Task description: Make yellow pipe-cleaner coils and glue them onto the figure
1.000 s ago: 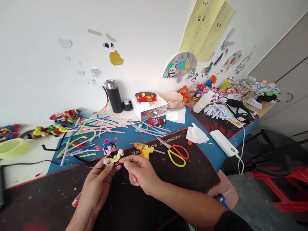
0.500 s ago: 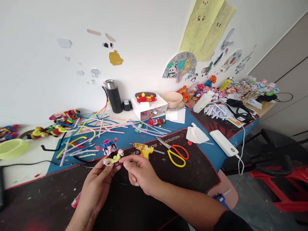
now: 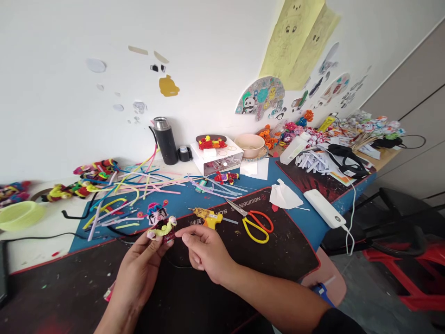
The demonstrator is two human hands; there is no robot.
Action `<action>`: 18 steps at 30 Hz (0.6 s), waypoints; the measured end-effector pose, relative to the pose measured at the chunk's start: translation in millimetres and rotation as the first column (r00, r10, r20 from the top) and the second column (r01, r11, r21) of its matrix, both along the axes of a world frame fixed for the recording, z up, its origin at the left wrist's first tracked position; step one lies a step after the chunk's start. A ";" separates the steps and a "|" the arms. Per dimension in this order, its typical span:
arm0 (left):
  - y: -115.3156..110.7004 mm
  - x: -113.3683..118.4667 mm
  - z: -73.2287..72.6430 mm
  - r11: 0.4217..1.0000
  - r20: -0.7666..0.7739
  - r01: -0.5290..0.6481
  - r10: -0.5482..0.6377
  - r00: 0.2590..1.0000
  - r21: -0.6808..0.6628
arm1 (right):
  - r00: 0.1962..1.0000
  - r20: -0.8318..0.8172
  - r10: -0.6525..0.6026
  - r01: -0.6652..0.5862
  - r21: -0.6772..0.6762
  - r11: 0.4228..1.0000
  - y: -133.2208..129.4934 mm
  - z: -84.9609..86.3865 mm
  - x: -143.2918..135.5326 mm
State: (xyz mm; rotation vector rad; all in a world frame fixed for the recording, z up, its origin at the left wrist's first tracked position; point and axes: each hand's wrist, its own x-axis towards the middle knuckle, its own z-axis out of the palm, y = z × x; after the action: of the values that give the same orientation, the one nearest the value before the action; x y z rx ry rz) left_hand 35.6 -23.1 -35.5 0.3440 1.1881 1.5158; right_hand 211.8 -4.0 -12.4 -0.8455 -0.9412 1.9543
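Observation:
In my left hand (image 3: 139,260) is a small pipe-cleaner doll (image 3: 166,228), gripped low between thumb and fingers. It has a blue and pink hat, a white face with black brows and moustache, a dark red body and pale yellow arms. My right hand (image 3: 205,253) is closed at the doll's right side, its index fingertip touching the body edge. Whatever its thumb and finger may pinch is hidden. Beyond the hands lie a yellow glue gun (image 3: 208,217) and scissors (image 3: 255,225) with red and yellow handles, blades apart.
Loose pipe cleaners (image 3: 139,185) spread across the blue mat's left part. A black thermos (image 3: 166,141), a white box (image 3: 219,160) and a pink bowl (image 3: 249,146) stand by the wall. A white power bank (image 3: 323,208) with a cable lies near the right table edge.
The doll has turned and tilted slightly to the left in my left hand. My right hand stays against its side, and the camera view has shifted a little.

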 end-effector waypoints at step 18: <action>27.7 -47.7 18.3 1.000 -0.289 0.011 -0.017 0.957 -0.022 | 0.998 0.040 0.057 -0.058 0.019 0.998 -19.8 -17.6 28.6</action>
State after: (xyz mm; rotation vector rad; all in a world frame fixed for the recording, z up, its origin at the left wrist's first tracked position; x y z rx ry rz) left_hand -12.1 4.7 -17.2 0.5751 1.4255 1.4735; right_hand 240.4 -23.8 -30.0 -0.8569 -1.0169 1.9800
